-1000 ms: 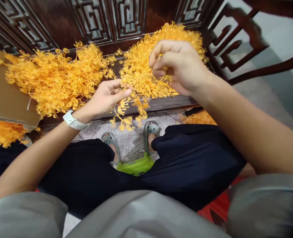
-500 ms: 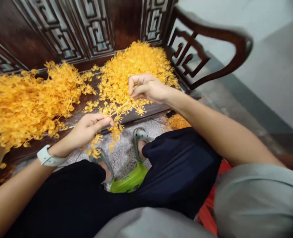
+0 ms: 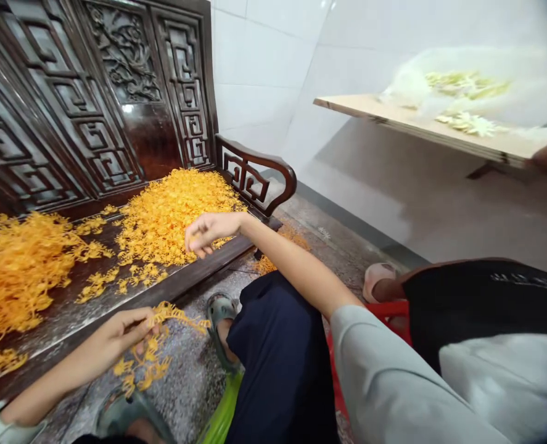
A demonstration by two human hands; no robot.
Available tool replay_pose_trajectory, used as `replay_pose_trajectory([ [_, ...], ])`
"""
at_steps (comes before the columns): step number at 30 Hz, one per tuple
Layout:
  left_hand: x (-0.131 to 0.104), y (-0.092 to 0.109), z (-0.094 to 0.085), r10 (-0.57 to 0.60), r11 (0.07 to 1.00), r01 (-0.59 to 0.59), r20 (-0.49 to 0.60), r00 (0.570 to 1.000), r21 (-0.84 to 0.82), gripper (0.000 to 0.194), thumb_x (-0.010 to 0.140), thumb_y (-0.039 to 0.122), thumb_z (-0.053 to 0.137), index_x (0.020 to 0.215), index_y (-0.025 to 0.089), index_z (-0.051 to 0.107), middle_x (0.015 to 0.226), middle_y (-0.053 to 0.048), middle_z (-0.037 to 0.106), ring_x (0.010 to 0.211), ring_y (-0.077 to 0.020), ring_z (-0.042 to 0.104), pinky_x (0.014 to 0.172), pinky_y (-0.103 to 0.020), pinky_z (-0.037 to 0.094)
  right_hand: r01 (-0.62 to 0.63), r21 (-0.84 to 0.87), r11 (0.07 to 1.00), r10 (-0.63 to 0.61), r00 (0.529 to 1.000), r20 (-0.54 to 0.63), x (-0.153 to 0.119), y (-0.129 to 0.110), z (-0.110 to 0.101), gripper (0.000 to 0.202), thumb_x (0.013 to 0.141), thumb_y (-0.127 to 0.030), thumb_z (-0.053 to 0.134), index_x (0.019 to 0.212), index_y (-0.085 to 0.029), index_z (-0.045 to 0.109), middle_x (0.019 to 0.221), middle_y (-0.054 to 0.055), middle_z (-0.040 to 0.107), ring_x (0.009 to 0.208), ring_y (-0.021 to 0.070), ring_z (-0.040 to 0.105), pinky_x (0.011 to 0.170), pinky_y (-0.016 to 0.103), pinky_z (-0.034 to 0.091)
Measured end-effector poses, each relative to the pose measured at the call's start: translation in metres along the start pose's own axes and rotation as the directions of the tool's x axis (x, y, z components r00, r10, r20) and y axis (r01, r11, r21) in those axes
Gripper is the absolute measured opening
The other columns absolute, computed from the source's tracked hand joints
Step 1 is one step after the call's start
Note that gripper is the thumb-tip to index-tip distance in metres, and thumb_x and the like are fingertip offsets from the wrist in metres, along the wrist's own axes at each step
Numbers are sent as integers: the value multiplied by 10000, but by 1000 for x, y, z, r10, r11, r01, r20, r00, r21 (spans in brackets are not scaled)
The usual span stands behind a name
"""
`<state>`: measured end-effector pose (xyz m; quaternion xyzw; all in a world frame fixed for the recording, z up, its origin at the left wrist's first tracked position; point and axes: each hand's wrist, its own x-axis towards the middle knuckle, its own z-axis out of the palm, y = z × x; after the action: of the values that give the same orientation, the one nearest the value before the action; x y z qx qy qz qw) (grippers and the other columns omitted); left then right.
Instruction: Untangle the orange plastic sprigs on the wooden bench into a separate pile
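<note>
Currently, orange sprig is above floor, before bench, pinched between thumb and fingers of left hand. One branch points rightward, long axis near-level, tip dipping slightly; others droop. Right hand: fingers curled near right-hand heap; cannot tell whether gripping. Translucent bag, on board: pale yellow-green pieces inside.
</note>
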<state>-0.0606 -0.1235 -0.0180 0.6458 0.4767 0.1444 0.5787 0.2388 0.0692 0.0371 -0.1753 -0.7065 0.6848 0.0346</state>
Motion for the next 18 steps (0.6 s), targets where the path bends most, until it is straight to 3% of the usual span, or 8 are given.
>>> replay_pose_trajectory([
  [1,-1,1,-1,-2,1000,2,4,1000,-9,494,949,694,661,808,222,697,778,-27,597,703,-206,608,680,-298,534,112,160,981,-74,972,-224,4,2,-1,293,967,-395,778,1096,-160,661,869,18,774,671,90,635,630,195,517],
  [3,-3,1,-3,-11,1000,11,4,1000,-23,487,989,682,625,882,215,710,810,-24,612,708,-186,624,699,-285,538,308,387,869,-39,822,-568,11,8,-4,364,1002,-507,714,1146,-197,588,953,36,785,732,111,676,665,213,574],
  [4,-4,2,-4,-12,1000,12,0,1000,-25,489,995,682,619,905,211,713,816,-23,616,706,-180,629,701,-281,539,345,440,829,16,771,-636,13,12,-5,381,1007,-525,701,1164,-206,565,995,51,787,753,122,689,667,226,592],
  [5,-5,2,-5,-10,1000,10,-5,1000,-27,496,993,688,622,920,207,717,817,-23,622,699,-177,633,695,-280,540,329,461,825,64,755,-653,15,16,-6,378,1003,-512,711,1166,-206,562,1009,65,785,752,130,692,650,232,596],
  [9,-9,6,-3,13,999,-16,-76,997,-39,548,962,735,636,905,198,734,788,-39,657,668,-184,639,670,-292,541,76,312,947,124,810,-573,17,31,2,196,999,-336,744,1081,-173,672,922,71,748,662,107,637,539,191,517],
  [11,-12,9,-2,45,997,-55,-149,988,-62,537,949,726,664,908,199,762,851,-70,717,766,-220,686,742,-317,566,-45,184,982,135,845,-517,17,36,10,170,1029,-335,701,1045,-165,700,915,79,745,677,114,635,545,195,509],
  [14,-15,14,-1,108,983,-141,-247,963,-122,462,930,664,730,889,208,786,986,-96,777,1017,-286,721,933,-367,571,-133,23,991,129,882,-454,22,40,27,325,1061,-483,647,1119,-171,717,1126,124,766,863,159,688,655,215,563],
  [18,-18,15,-4,138,946,-233,-366,920,-227,360,902,582,799,921,223,792,1094,-92,803,1097,-296,728,1013,-392,549,-107,163,981,140,968,-209,36,39,56,659,1032,-763,505,1389,-233,667,1505,127,648,1210,242,685,898,308,615],
])
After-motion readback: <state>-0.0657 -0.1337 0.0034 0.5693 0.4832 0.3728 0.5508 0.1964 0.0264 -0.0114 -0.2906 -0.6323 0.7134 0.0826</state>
